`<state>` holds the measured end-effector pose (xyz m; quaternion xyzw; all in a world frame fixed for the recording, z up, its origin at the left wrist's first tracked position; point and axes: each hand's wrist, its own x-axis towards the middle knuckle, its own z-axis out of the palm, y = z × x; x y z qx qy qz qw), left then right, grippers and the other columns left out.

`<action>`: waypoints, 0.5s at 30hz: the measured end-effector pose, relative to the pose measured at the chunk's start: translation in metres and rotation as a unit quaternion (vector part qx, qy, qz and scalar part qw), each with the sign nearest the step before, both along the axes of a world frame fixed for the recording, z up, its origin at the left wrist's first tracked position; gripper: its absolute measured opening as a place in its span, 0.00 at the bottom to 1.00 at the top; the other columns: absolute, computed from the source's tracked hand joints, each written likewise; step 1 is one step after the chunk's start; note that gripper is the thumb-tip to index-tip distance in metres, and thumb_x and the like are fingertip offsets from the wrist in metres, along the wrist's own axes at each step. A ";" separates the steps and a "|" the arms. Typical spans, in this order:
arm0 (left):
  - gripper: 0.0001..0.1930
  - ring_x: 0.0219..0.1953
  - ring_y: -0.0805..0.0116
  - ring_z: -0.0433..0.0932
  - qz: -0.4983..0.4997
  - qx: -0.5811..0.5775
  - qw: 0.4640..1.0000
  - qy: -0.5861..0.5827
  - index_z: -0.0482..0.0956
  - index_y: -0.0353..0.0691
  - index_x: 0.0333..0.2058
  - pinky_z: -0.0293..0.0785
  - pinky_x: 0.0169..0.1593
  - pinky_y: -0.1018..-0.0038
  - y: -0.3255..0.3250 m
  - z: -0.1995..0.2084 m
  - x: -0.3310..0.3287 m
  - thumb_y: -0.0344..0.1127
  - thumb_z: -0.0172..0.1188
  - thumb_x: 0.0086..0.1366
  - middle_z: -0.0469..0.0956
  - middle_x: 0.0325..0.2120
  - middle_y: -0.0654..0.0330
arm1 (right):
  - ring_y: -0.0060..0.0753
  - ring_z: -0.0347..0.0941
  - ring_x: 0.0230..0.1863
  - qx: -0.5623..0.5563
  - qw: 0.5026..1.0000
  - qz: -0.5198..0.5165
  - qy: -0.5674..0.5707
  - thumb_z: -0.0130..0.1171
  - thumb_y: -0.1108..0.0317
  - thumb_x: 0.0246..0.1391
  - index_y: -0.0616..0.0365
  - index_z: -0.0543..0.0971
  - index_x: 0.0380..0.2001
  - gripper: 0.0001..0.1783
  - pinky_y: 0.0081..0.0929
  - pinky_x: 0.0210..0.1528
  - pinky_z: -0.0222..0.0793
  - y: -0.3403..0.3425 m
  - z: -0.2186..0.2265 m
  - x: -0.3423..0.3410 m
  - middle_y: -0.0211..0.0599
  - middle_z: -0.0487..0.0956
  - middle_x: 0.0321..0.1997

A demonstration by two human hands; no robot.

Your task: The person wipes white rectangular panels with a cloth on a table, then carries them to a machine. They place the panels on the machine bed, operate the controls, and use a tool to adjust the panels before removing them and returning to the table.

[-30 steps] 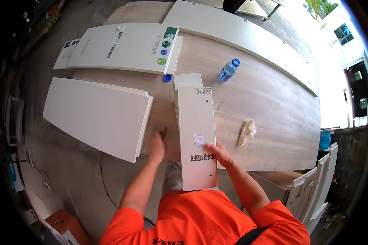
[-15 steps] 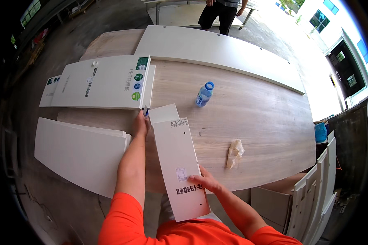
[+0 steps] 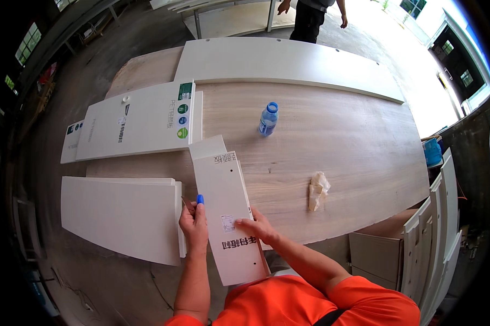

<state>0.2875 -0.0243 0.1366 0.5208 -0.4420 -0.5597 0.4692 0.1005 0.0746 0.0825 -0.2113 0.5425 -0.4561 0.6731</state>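
— So where is the narrow white panel (image 3: 227,209)?
— At the table's (image 3: 353,136) near edge, overhanging it. The right hand (image 3: 258,227) lies flat on it; the left hand (image 3: 195,223), beside its left edge, grips a blue-tipped tool (image 3: 200,199).

A furniture workshop, plainly: a big wooden table (image 3: 337,141) on a bare concrete floor (image 3: 109,43), long white laminate panels (image 3: 288,62) along its far edge, more white boards (image 3: 443,228) stacked on end off the right corner, shed windows (image 3: 27,49) at the upper left.
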 end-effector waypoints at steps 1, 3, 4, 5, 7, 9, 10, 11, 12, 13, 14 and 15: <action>0.05 0.20 0.84 0.64 -0.021 0.001 1.000 0.010 0.76 0.37 0.39 0.61 0.24 0.82 0.007 0.008 0.006 0.31 0.58 0.75 0.69 0.21 0.71 | 0.34 0.77 0.55 -0.010 1.000 -0.016 0.023 0.69 0.56 0.55 0.62 0.69 0.65 0.38 0.33 0.58 0.74 -0.005 0.000 0.015 0.44 0.80 0.54; 0.04 0.23 0.84 0.66 -0.064 0.007 0.997 0.041 0.75 0.38 0.42 0.63 0.27 0.83 0.016 0.022 0.009 0.31 0.56 0.76 0.70 0.23 0.70 | 0.39 0.77 0.57 -0.003 0.998 -0.018 0.063 0.72 0.50 0.53 0.62 0.67 0.67 0.45 0.35 0.61 0.72 -0.012 -0.016 0.039 0.48 0.80 0.55; 0.03 0.25 0.84 0.66 -0.085 0.014 0.994 0.061 0.73 0.38 0.44 0.63 0.29 0.84 0.021 0.031 0.008 0.30 0.55 0.76 0.71 0.25 0.70 | 0.41 0.76 0.59 0.001 0.996 -0.003 0.087 0.72 0.47 0.53 0.63 0.67 0.68 0.47 0.36 0.63 0.70 -0.012 -0.033 0.044 0.50 0.80 0.56; 0.04 0.24 0.82 0.67 -0.121 -0.002 0.991 0.057 0.72 0.38 0.45 0.65 0.29 0.82 0.023 0.035 0.010 0.31 0.55 0.77 0.71 0.24 0.69 | 0.43 0.75 0.61 0.005 0.994 0.015 0.111 0.72 0.44 0.52 0.64 0.67 0.68 0.49 0.36 0.66 0.68 -0.012 -0.052 0.045 0.52 0.80 0.58; 0.06 0.26 0.78 0.69 -0.119 0.039 0.983 0.137 0.73 0.41 0.45 0.66 0.29 0.79 0.025 0.043 0.015 0.35 0.58 0.76 0.73 0.27 0.67 | 0.54 0.66 0.70 0.022 0.993 0.104 0.048 0.71 0.36 0.51 0.64 0.64 0.71 0.55 0.42 0.72 0.59 -0.019 0.002 0.013 0.60 0.71 0.69; 0.08 0.28 0.75 0.71 -0.131 0.080 0.968 0.198 0.73 0.43 0.46 0.67 0.28 0.77 0.022 0.049 0.004 0.39 0.58 0.76 0.74 0.30 0.65 | 0.58 0.59 0.73 -0.042 0.903 -0.021 0.426 0.71 0.38 0.51 0.62 0.64 0.71 0.55 0.49 0.75 0.52 0.001 -0.020 -0.037 0.60 0.63 0.73; 0.09 0.29 0.74 0.71 -0.139 0.102 0.960 0.222 0.73 0.44 0.47 0.67 0.28 0.76 0.022 0.048 0.004 0.40 0.58 0.76 0.74 0.30 0.64 | 0.58 0.55 0.75 -0.034 0.807 -0.067 0.585 0.72 0.39 0.50 0.61 0.63 0.71 0.55 0.54 0.76 0.47 0.007 -0.023 -0.066 0.59 0.60 0.74; 0.10 0.29 0.73 0.72 -0.145 0.123 0.951 0.246 0.73 0.44 0.47 0.66 0.28 0.75 0.021 0.049 0.004 0.42 0.58 0.76 0.75 0.31 0.64 | 0.59 0.52 0.76 0.003 0.698 -0.123 0.705 0.72 0.40 0.49 0.60 0.62 0.71 0.55 0.58 0.78 0.41 0.015 -0.025 -0.095 0.59 0.57 0.76; 0.11 0.29 0.71 0.72 -0.148 0.141 0.943 0.262 0.73 0.45 0.48 0.66 0.28 0.74 0.021 0.049 0.001 0.43 0.58 0.76 0.75 0.31 0.63 | 0.58 0.50 0.77 0.068 0.650 -0.133 0.745 0.70 0.42 0.52 0.59 0.59 0.73 0.54 0.62 0.77 0.37 0.023 -0.030 -0.128 0.57 0.55 0.77; 0.11 0.29 0.70 0.72 -0.155 0.160 0.934 0.278 0.73 0.45 0.48 0.66 0.28 0.73 0.023 0.050 -0.005 0.45 0.57 0.76 0.75 0.31 0.62 | 0.58 0.49 0.77 0.119 0.627 -0.143 0.756 0.67 0.43 0.55 0.58 0.61 0.72 0.50 0.63 0.77 0.37 0.036 -0.047 -0.157 0.57 0.55 0.77; 0.12 0.29 0.69 0.73 -0.164 0.180 0.924 0.294 0.72 0.46 0.48 0.66 0.29 0.73 0.024 0.051 -0.010 0.46 0.57 0.76 0.76 0.31 0.62 | 0.58 0.49 0.78 0.171 0.602 -0.153 0.765 0.65 0.44 0.58 0.58 0.63 0.72 0.46 0.64 0.76 0.37 0.048 -0.069 -0.186 0.56 0.56 0.77; 0.15 0.29 0.65 0.73 -0.167 0.186 0.926 0.282 0.73 0.46 0.47 0.66 0.29 0.70 0.027 0.050 -0.015 0.50 0.59 0.74 0.76 0.31 0.60 | 0.57 0.54 0.75 0.153 0.603 -0.131 0.772 0.63 0.50 0.60 0.57 0.66 0.70 0.39 0.60 0.75 0.45 0.069 -0.094 -0.209 0.54 0.61 0.74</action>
